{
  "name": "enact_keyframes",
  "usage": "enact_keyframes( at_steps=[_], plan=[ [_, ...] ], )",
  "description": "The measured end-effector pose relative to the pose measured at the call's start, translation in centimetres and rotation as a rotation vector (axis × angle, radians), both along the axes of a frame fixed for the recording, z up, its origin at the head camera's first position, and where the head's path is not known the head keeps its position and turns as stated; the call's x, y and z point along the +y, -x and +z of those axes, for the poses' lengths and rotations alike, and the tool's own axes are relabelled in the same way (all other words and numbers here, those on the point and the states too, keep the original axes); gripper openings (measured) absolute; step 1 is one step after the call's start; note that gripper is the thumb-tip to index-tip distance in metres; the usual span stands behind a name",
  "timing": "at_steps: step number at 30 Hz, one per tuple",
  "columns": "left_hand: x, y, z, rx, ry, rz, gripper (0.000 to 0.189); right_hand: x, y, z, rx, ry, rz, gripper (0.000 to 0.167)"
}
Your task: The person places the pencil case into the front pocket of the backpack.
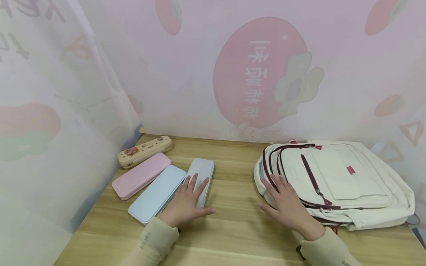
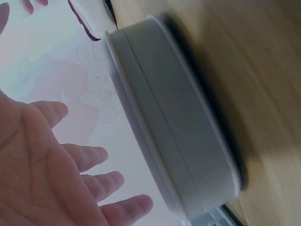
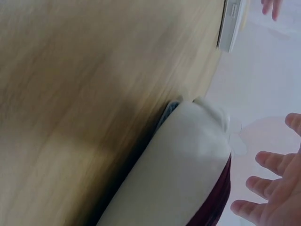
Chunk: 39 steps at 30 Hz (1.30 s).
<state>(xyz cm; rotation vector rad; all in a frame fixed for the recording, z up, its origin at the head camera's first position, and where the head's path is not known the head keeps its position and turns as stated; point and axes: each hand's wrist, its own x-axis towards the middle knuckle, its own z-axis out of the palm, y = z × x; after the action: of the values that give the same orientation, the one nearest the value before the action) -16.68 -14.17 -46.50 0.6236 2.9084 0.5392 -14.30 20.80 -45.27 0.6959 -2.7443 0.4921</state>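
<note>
My left hand is spread, palm down, over the near part of a pale grey pencil case. In the left wrist view, that palm faces the camera above the side of a pale case, with a gap showing between them. Palm down with fingers apart, my right hand is over the left end of a white backpack with dark red zips. The right wrist view shows those fingers apart from the bag's rounded edge. Neither hand holds anything.
Left of the grey case lie a light blue case, a pink case and a beige case with printed figures. All lie on a wooden table. Printed curtains hang behind it and on the left.
</note>
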Motion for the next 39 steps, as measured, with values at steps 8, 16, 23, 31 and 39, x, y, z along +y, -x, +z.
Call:
enact_keyframes(
  at_steps=[8,16,23,31,39],
  plan=[
    [-1.1,0.3,0.1,-0.033,-0.114,0.053,0.094,1.4,0.7,0.0,-0.02,0.061,-0.039,0.067],
    [-2.0,-0.2,0.2,-0.048,-0.227,0.175,0.082,2.3,1.2,0.1,-0.025,0.09,-0.063,0.065],
    [-2.7,-0.9,-0.2,-0.026,-0.243,0.219,0.079,3.6,2.2,0.3,-0.068,0.179,-0.129,0.062],
    [-2.6,-1.5,-0.1,-0.037,-0.259,0.287,0.083,5.1,3.1,0.1,-0.175,0.235,-0.205,0.061],
    [-2.2,-1.0,-0.8,-0.076,-0.242,0.359,0.095,5.6,4.2,0.1,-0.266,0.259,-0.259,0.057]
  ],
)
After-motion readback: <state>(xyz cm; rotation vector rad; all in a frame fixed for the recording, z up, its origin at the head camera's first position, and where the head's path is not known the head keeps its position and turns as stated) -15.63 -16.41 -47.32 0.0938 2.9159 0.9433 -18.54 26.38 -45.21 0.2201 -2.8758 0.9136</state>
